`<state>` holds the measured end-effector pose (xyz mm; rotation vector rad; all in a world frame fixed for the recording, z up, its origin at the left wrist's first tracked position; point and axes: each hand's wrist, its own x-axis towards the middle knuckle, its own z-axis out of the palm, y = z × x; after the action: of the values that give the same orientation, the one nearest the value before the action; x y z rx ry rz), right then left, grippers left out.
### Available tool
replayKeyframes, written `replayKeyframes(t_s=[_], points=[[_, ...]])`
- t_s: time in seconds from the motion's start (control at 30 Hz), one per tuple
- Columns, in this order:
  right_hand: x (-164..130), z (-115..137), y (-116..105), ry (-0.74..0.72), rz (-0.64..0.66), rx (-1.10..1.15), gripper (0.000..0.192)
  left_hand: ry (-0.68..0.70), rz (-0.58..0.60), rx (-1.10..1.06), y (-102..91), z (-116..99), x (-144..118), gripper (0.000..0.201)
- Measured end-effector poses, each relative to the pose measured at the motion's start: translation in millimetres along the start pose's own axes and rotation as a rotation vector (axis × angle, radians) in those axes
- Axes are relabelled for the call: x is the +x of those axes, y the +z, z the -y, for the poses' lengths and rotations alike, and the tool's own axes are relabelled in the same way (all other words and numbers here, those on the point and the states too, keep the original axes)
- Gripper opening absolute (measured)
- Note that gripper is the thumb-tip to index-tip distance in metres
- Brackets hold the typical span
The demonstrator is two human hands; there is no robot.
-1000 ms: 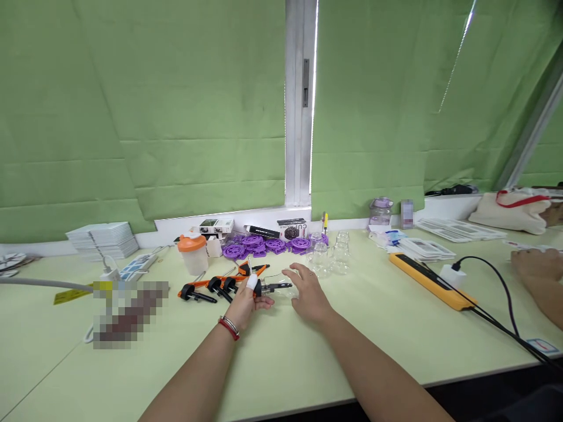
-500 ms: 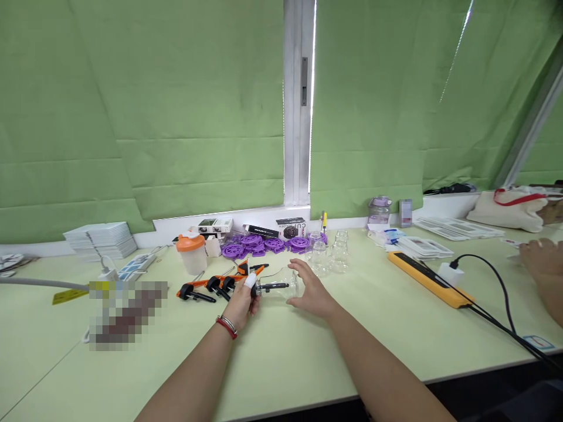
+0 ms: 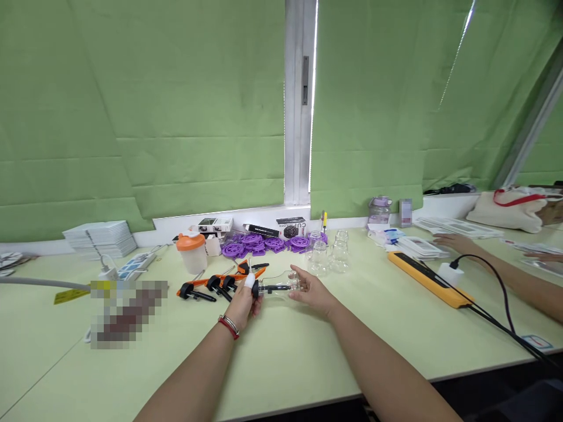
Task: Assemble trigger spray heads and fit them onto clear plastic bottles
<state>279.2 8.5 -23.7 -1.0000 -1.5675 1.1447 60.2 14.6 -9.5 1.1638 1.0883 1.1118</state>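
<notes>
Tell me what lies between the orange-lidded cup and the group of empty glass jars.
In the head view, purple plastic discs lie between the orange-lidded cup and the glass jars, toward the windowsill.

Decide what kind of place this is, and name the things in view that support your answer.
Probably a shared workroom or office bench: a long pale green table under green window blinds, an orange power strip with a charger plugged in, and stacks of purple plastic discs and clear glass jars.

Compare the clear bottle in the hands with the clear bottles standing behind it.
The held bottle lies on its side between the left hand and right hand; the standing bottles are upright and untouched. The held bottle has a black dropper pushed in at its mouth; the standing bottles look open. All are clear and empty.
</notes>
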Motion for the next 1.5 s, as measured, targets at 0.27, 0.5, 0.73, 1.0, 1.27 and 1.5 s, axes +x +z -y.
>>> replayKeyframes(t_s=[0.27, 0.5, 0.73, 1.0, 1.27, 1.5], points=[[1, 2, 7, 0.084, -0.043, -0.004, 0.06, 0.01, 0.006, 0.023, 1.6, 0, -1, 0.05], [-3, 1, 5, 0.124, 0.035, 0.168, 0.076, 0.024, -0.032, 0.028, 1.9, -5, -3, 0.044], [-2, 0, 3, 0.19, 0.059, 0.238, 0.073, 0.036, -0.015, 0.033, 1.4, -6, -4, 0.043], [2, 2, 8, 0.23, 0.023, 0.182, 0.059, 0.032, -0.008, 0.028, 1.6, -5, -2, 0.045], [-7, 6, 2, 0.161, 0.141, 0.301, 0.065, 0.022, -0.072, 0.043, 0.9, -8, -5, 0.044], [2, -5, 2, 0.221, 0.103, 0.24, 0.058, 0.029, -0.054, 0.042, 1.4, -8, -5, 0.044]])
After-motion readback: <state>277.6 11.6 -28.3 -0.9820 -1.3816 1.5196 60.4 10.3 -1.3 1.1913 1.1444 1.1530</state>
